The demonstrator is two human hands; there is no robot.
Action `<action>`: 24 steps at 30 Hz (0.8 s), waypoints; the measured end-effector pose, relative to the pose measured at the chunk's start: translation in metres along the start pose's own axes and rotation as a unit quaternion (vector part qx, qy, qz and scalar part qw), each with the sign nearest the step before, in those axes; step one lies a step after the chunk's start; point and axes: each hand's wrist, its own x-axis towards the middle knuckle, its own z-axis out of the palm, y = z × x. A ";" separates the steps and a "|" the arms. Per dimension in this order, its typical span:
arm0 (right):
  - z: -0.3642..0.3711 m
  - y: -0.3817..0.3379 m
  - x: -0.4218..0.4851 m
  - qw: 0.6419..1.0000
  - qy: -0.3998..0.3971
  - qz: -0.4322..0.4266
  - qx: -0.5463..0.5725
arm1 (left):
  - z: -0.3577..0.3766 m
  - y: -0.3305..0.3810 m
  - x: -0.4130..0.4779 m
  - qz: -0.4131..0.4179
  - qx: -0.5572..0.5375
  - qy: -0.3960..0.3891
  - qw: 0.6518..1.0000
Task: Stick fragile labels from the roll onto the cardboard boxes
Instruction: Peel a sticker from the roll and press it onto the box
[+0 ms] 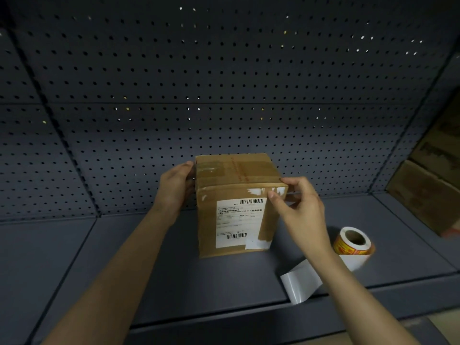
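A taped cardboard box (pixel 236 205) is stood on the grey shelf (pixel 174 270). Its left side is pressed by the left hand (pixel 175 188), and its upper right corner is pinched by the right hand (pixel 298 207). A label roll (pixel 353 241) is laid to the right, with its backing strip (pixel 301 285) trailed nearer.

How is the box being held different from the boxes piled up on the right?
The held cardboard box has a white shipping label with barcodes on its front; the stacked boxes show only dark print. The held box stands in the middle, between the left hand and the right hand; the stacked boxes sit at the right edge, untouched and partly out of view. Both are brown cardboard.
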 end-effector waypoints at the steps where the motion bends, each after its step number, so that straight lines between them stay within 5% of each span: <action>1: 0.000 -0.001 0.000 1.000 -0.001 0.003 0.002 | -0.004 -0.001 -0.001 0.014 0.013 0.005 1.000; 12: -0.022 -0.010 0.006 1.000 0.009 0.029 0.001 | -0.008 0.035 -0.038 0.275 0.137 0.076 0.949; 24: -0.107 0.041 -0.020 0.988 0.059 0.113 -0.090 | 0.112 0.041 -0.089 0.262 0.139 -0.197 0.934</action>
